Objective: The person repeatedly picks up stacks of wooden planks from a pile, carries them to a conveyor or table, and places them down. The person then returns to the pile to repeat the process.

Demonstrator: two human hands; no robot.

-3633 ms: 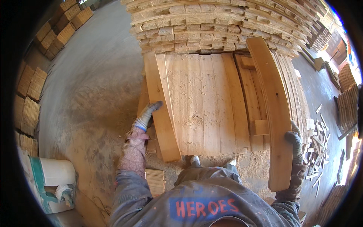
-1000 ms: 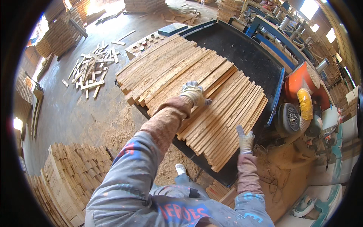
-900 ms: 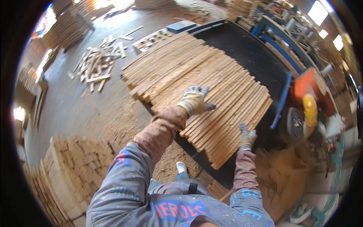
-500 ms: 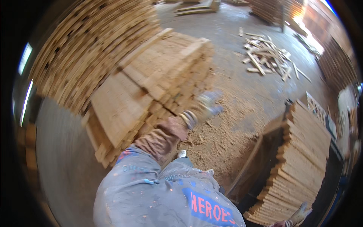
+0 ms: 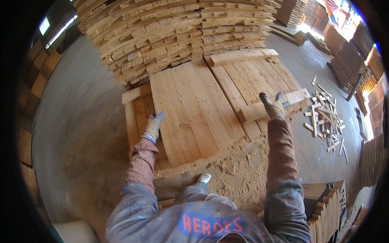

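A low stack of planks lies before me, its top layer of planks set side by side. My left hand, in a pale work glove, rests against the left edge of that layer with its fingers stretched out. My right hand, gloved with dark fingertips, is open with fingers spread over a crosswise board at the right of the stack. Whether it touches the board I cannot tell. A second crosswise board lies farther back.
Behind rises a tall stack of boards. Sawdust covers the floor near my shoe. Wood offcuts lie heaped at right. Upright-edged planks stand at the lower right, and more stacks line the left.
My view has swung left, bringing the low stack to the middle. My left hand has gone to its left edge. My right hand has left the planks at lower right and reached over the stack.
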